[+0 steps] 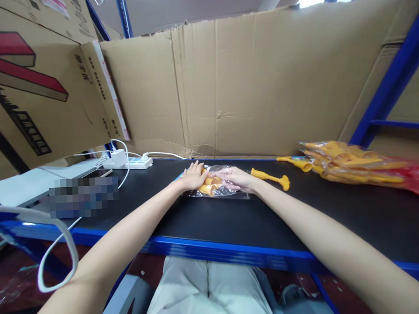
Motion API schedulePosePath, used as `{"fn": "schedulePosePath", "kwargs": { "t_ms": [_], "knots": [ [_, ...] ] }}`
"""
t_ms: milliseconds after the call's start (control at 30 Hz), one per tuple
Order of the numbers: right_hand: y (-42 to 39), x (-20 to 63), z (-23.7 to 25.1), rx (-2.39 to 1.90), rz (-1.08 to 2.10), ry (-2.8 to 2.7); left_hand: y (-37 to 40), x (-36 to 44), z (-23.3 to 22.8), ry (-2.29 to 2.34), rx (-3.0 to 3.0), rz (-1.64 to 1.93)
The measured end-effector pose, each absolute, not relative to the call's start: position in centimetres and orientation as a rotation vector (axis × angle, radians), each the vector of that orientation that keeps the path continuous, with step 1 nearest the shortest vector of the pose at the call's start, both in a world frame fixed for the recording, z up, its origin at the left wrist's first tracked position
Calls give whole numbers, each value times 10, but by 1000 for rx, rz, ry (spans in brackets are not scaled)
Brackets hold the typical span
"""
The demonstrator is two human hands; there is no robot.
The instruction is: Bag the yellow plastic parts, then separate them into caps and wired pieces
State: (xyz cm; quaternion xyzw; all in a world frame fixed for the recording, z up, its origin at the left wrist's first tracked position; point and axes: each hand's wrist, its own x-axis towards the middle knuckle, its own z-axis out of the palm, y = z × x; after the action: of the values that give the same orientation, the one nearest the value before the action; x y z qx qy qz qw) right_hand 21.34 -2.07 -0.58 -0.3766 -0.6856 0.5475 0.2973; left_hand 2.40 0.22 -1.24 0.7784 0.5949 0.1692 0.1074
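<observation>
My left hand (193,176) and right hand (236,178) press flat, fingers spread, on the clear bag of orange toy parts (214,186) lying crosswise between them mid-bench, neither hand apparently gripping it.

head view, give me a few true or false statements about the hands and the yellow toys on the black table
1. Both hands rest on a clear plastic bag holding yellow toy parts. True.
2. A loose yellow toy lies left of the left hand. False: it lies just past the right hand, on the right.
3. A pile of bagged yellow toys sits at the table's right end. True.
4. The white power strip is unplugged and bare. False: white cables and a charger are plugged into it.
5. The table has a red edge. False: the edge is blue.
</observation>
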Motion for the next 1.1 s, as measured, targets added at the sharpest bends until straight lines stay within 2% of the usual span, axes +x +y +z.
{"fn": "schedulePosePath", "kwargs": {
  "t_ms": [67,133,333,433,767,967,1100],
  "knots": [
    [-22,211,-5,-1010,1487,-1900,1,25,-17,1739,2302,552],
    [-21,208,-5,-1031,1379,-1986,2,25,-19,1738,2306,597],
    [-8,201,-13,-960,595,-2084,11,23,-24,1723,2336,583],
    [-2,200,-19,-1006,438,-2061,15,24,-25,1684,2394,556],
    [-4,210,-17,-948,914,-1864,16,30,-12,1686,2361,380],
    [-9,204,-12,-1105,1002,-1663,31,28,-27,1607,2423,905],
    [-7,202,-14,-1167,1010,-1590,37,25,-33,1509,2432,1045]
  ]
}}
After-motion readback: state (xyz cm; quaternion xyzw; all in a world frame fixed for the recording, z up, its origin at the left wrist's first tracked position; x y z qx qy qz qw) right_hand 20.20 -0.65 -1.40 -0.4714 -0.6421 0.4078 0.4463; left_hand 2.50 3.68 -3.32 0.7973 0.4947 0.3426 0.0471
